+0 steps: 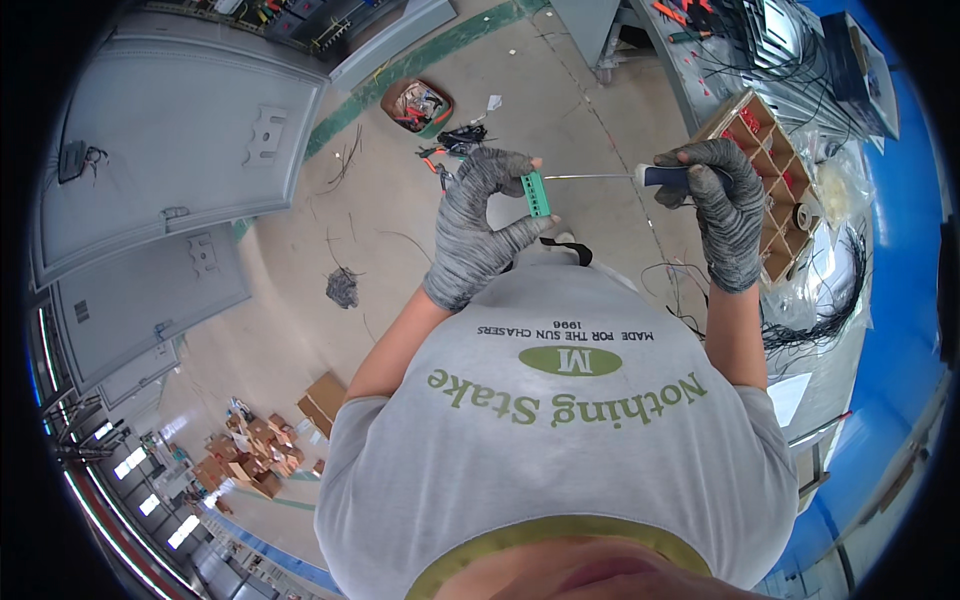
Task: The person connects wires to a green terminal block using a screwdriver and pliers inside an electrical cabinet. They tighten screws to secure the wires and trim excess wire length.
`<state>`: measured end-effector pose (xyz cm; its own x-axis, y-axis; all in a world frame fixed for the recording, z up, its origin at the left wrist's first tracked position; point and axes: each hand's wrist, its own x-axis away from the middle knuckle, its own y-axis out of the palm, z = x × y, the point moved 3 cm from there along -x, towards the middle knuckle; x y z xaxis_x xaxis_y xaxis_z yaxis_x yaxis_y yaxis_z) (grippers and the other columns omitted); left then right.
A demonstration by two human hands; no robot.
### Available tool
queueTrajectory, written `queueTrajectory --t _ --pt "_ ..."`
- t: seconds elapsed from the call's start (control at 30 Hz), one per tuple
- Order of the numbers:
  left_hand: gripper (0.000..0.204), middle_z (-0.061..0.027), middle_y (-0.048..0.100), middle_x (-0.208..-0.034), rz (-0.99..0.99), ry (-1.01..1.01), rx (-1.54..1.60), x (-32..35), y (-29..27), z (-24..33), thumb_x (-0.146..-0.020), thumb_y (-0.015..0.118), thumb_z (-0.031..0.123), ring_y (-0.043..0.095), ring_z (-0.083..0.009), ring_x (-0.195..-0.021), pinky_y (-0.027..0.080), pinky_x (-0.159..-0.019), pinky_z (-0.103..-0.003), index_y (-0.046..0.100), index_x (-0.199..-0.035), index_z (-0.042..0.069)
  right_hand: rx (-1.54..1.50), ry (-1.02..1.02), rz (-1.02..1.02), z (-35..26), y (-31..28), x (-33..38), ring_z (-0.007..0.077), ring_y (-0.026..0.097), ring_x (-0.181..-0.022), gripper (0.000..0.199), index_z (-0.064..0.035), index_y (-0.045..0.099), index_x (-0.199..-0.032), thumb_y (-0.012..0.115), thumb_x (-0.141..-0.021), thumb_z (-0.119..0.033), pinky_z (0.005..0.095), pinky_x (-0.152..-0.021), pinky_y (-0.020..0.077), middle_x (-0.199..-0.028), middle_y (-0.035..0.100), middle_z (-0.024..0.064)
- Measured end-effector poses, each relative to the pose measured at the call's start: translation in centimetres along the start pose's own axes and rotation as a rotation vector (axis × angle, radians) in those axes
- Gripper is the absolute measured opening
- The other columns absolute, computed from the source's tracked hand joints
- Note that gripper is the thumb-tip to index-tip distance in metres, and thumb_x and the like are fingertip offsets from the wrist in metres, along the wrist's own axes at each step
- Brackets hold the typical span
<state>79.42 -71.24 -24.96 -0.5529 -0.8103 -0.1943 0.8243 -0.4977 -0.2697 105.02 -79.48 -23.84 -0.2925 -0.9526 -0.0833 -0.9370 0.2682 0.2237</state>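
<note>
My left hand [478,225], in a grey knit glove, pinches a small green terminal block [537,193] between thumb and fingers at chest height. My right hand [722,205], gloved the same way, grips the dark handle of a thin screwdriver [640,176]. Its metal shaft runs level to the left and its tip meets the top of the green block. Both forearms rise from my grey T-shirt [560,420] at the bottom of the view.
A divided cardboard parts box [775,170] with red pieces stands to the right, among black wires [830,300] on a workbench. On the concrete floor lie a brown tub of tools [417,105], loose cable scraps and grey metal cabinet panels [170,150].
</note>
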Motion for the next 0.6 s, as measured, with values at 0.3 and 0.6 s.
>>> queueTrajectory --t 0.3,0.6 --pt "0.06 -0.0052 0.058 -0.114 0.038 0.007 -0.017 1.5 -4.0 -0.8 -0.065 0.084 -0.002 0.058 -0.0146 -0.099 0.047 -0.089 -0.03 0.061 -0.12 0.008 0.058 0.163 -0.058 0.6 4.0 -1.3 0.0199 0.07 -0.07 0.021 0.001 0.062 -0.104 0.062 -0.094 -0.017 0.0265 -0.058 0.0555 -0.091 0.069 0.0158" --pt "0.057 -0.0072 0.059 -0.112 0.065 0.048 -0.005 2.3 -7.1 -1.4 -0.066 0.084 0.001 0.06 -0.0157 -0.098 0.05 -0.084 -0.031 0.061 -0.118 0.006 0.24 -0.116 -0.097 -0.5 8.7 -1.1 0.0148 0.068 -0.067 0.021 -0.0021 0.063 -0.104 0.06 -0.095 -0.021 0.0225 -0.056 0.053 -0.087 0.069 0.0114"
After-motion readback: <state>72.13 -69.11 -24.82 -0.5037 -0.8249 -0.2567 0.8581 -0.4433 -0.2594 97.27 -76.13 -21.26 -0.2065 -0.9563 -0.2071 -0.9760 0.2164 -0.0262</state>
